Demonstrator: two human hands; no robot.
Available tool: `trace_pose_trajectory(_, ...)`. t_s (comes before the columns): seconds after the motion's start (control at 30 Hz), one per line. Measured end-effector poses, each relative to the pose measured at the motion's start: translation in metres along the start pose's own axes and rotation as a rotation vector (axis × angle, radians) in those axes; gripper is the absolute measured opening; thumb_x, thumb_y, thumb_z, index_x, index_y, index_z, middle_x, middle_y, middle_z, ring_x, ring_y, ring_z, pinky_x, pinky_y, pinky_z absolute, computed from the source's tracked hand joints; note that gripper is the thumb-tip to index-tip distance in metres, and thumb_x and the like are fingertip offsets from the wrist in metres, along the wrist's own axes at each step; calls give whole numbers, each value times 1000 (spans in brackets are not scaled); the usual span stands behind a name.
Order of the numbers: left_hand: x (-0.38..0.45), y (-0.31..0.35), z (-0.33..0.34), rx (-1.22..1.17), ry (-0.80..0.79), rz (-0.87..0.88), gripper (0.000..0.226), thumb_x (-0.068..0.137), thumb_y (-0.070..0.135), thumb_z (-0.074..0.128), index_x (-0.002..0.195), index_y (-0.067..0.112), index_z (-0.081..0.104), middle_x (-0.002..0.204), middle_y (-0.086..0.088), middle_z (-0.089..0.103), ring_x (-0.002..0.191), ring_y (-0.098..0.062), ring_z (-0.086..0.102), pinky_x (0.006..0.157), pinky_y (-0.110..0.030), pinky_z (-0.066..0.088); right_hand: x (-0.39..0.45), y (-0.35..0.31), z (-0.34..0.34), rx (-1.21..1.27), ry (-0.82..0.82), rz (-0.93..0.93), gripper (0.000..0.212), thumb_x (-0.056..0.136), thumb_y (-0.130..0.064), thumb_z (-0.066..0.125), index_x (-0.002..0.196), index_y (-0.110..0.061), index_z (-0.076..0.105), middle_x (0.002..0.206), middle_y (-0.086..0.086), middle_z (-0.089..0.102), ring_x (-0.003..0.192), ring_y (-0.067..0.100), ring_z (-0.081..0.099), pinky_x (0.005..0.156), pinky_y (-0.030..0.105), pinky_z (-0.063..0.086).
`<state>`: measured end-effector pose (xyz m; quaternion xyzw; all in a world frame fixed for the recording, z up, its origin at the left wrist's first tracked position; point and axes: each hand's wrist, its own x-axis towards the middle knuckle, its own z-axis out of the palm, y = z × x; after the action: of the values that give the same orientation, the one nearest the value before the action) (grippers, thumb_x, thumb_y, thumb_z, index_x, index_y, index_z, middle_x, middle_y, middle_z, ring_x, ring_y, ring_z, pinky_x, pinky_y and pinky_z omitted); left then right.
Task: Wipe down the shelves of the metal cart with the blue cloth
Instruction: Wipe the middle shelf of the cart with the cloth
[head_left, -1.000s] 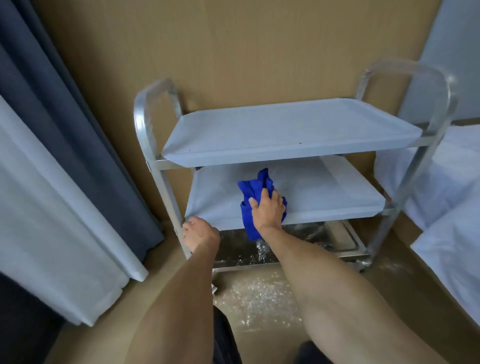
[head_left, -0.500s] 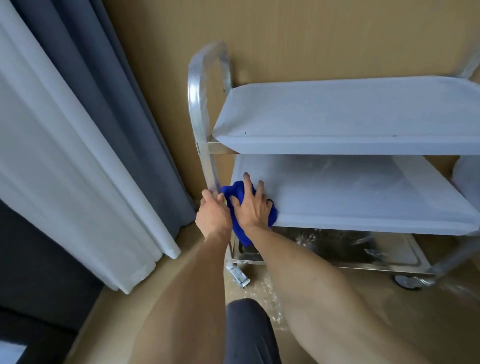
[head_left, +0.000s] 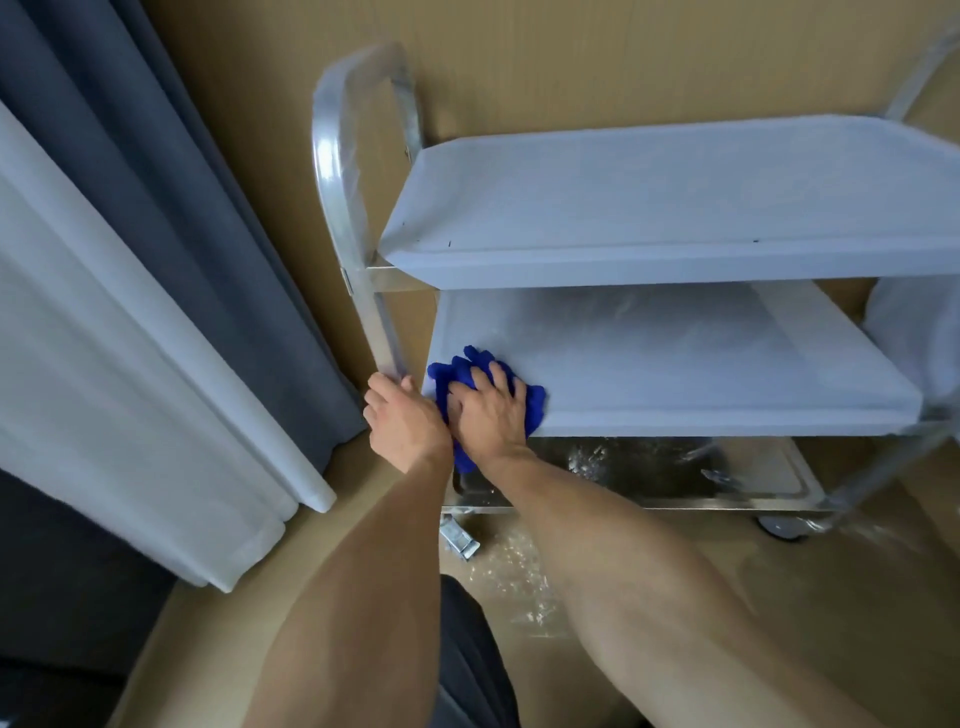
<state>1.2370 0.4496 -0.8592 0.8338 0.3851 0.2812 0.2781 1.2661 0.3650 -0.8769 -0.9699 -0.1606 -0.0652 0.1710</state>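
A three-shelf metal cart (head_left: 358, 249) stands against a brown wall. Its top shelf (head_left: 675, 208) and middle shelf (head_left: 701, 364) look pale and matt; the bottom shelf (head_left: 675, 478) is shiny steel. The blue cloth (head_left: 452, 376) lies bunched on the front left corner of the middle shelf, partly hanging over the edge. My right hand (head_left: 488, 410) presses flat on the cloth, fingers spread. My left hand (head_left: 402, 421) grips the cart's left front upright just beside it.
Grey and white curtains (head_left: 156, 312) hang close on the left. A caster wheel (head_left: 460, 540) and another wheel (head_left: 784, 527) rest on the brown floor. White bedding (head_left: 914, 343) shows at the right edge. My dark-clothed leg is at the bottom.
My right hand has slid the cloth from the middle of the shelf's front to its left corner. The view has swung left. My left hand kept its hold on the upright.
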Motion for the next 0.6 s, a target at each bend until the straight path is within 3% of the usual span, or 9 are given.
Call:
trace_pose_trajectory(0.2, -6, -3, -2, -12, 32, 47, 18, 102, 33, 38, 107, 16, 41, 107, -9, 60, 99, -32, 59, 67, -39, 42, -19, 105, -30, -96, 202, 252, 26, 96, -32, 47, 100, -27, 72, 131, -1, 63, 136, 29, 40, 106, 50, 33)
trace_pose_trajectory(0.37, -5, -4, -10, -50, -32, 75, 16, 102, 32, 35, 108, 17, 39, 106, -10, 64, 91, -34, 63, 71, -42, 47, -39, 179, -55, -165, 238, 482, 34, 100, -38, 39, 111, -27, 69, 140, 8, 55, 140, 35, 33, 107, 52, 26)
trace_pose_trajectory(0.43, -2, -6, -14, -41, -74, 94, 20, 102, 30, 35, 115, 16, 38, 117, -12, 60, 101, -35, 61, 78, -46, 50, -40, 185, -57, -168, 231, 483, 38, 98, -40, 37, 114, -25, 68, 143, 14, 51, 140, 38, 30, 108, 53, 25)
trace_pose_trajectory(0.53, 4, -11, -14, 72, -160, 127, 54, 103, 32, 30, 149, 7, 16, 156, -18, 26, 141, -33, 32, 104, -51, 41, -36, 160, -52, -147, 210, 483, 46, 93, -40, 32, 116, -20, 67, 136, 16, 55, 131, 39, 36, 105, 52, 28)
trace_pose_trajectory(0.6, 6, -14, -17, 151, -193, 137, 67, 104, 35, 29, 154, 5, -3, 161, -18, 7, 147, -32, 17, 110, -48, 36, -29, 123, -42, -138, 152, 366, 45, 93, -39, 31, 115, -19, 65, 130, 14, 57, 126, 38, 39, 101, 51, 33)
